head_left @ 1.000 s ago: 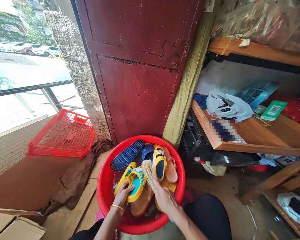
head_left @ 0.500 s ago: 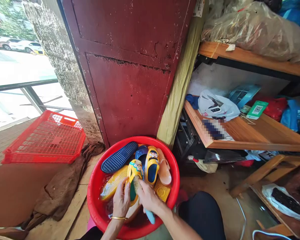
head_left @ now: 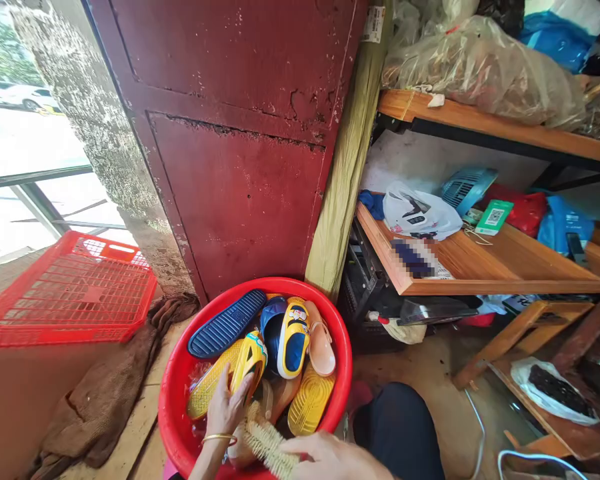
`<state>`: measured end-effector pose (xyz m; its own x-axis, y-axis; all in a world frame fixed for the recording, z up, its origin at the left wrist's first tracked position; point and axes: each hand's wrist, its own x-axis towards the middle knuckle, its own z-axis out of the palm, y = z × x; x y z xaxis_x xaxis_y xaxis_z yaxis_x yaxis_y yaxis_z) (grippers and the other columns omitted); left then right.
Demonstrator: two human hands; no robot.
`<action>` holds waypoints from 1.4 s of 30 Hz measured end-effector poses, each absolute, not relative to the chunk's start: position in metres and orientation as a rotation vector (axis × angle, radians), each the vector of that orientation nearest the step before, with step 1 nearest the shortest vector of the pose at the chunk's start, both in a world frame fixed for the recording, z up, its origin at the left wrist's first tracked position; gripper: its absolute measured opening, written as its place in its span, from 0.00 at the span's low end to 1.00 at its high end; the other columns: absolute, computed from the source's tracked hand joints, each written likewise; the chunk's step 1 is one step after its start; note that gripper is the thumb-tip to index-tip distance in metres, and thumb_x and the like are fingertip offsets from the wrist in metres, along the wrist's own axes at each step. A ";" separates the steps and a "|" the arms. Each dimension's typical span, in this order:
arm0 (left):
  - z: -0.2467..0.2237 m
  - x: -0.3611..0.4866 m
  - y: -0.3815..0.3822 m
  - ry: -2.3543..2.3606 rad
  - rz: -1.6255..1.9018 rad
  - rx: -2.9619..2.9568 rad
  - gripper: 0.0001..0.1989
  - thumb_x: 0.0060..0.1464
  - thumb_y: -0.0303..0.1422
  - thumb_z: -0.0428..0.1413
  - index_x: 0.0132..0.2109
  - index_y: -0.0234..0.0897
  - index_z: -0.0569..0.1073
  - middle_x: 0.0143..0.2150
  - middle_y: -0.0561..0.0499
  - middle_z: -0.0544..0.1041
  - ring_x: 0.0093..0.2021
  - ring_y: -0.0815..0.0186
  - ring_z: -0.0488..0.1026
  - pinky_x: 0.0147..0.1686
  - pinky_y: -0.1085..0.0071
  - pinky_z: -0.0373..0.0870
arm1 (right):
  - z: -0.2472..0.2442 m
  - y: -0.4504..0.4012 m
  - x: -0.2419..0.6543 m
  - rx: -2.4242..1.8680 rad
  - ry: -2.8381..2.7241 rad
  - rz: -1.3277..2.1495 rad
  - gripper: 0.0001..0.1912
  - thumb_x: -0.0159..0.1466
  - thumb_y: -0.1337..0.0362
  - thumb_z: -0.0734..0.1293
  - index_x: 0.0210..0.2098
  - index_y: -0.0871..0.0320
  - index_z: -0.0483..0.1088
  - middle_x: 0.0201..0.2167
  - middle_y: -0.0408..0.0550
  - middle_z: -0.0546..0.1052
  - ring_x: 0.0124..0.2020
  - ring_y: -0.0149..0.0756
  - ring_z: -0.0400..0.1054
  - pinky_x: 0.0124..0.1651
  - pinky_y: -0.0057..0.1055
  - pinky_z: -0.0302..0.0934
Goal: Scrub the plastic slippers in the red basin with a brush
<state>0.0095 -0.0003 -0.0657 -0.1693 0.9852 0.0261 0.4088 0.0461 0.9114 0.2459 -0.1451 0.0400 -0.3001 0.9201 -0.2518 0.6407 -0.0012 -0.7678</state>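
A red basin holds several sandals and clogs in water. My left hand, with a gold bangle at its wrist, is closed on a yellow clog that is tilted on its side. In my right hand is a scrubbing brush with pale bristles, held over the basin's near side, apart from the clog. A yellow clog with a blue insole, a navy slipper showing its ribbed sole, a peach sandal and a yellow sole lie around it.
A red plastic crate stands to the left, with a brown cloth beside it. Behind the basin is a dark red door. Wooden shelves with bags fill the right, above a low wooden stool.
The brush has come out of the yellow clog and moved toward me. My left hand has turned the clog onto its side. The view has shifted slightly.
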 end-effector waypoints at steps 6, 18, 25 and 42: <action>-0.074 0.017 -0.011 1.656 1.018 1.748 0.22 0.51 0.42 0.53 0.51 0.39 0.76 0.54 0.36 0.82 0.62 0.41 0.74 0.65 0.44 0.66 | 0.040 -0.112 0.242 -1.676 -2.010 0.777 0.28 0.70 0.61 0.58 0.68 0.47 0.67 0.55 0.52 0.81 0.52 0.49 0.77 0.56 0.41 0.67; -0.034 0.019 -0.019 1.545 1.255 1.583 0.28 0.50 0.54 0.58 0.51 0.39 0.78 0.54 0.40 0.83 0.57 0.42 0.77 0.61 0.47 0.72 | 0.014 -0.053 0.290 -1.603 -1.717 0.556 0.28 0.72 0.61 0.57 0.70 0.54 0.64 0.62 0.53 0.76 0.59 0.45 0.74 0.63 0.40 0.66; 0.012 0.136 0.019 1.143 1.196 1.169 0.36 0.50 0.54 0.62 0.59 0.34 0.73 0.49 0.42 0.83 0.48 0.49 0.81 0.48 0.56 0.79 | 0.011 -0.079 0.334 -1.616 -1.495 0.524 0.28 0.74 0.61 0.56 0.71 0.56 0.62 0.65 0.52 0.74 0.63 0.42 0.71 0.64 0.38 0.64; -0.037 0.012 0.027 1.874 0.431 2.115 0.27 0.57 0.38 0.52 0.62 0.33 0.72 0.63 0.31 0.75 0.63 0.46 0.73 0.64 0.50 0.65 | -0.041 -0.069 0.385 -1.812 -1.458 0.596 0.31 0.74 0.53 0.54 0.71 0.59 0.63 0.65 0.54 0.73 0.66 0.45 0.68 0.68 0.43 0.61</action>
<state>0.0118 0.0266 -0.0369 0.1132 0.9929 0.0356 0.9088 -0.1180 0.4003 0.3850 -0.0687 -0.0413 0.2518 0.9641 0.0842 0.6295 -0.0971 -0.7710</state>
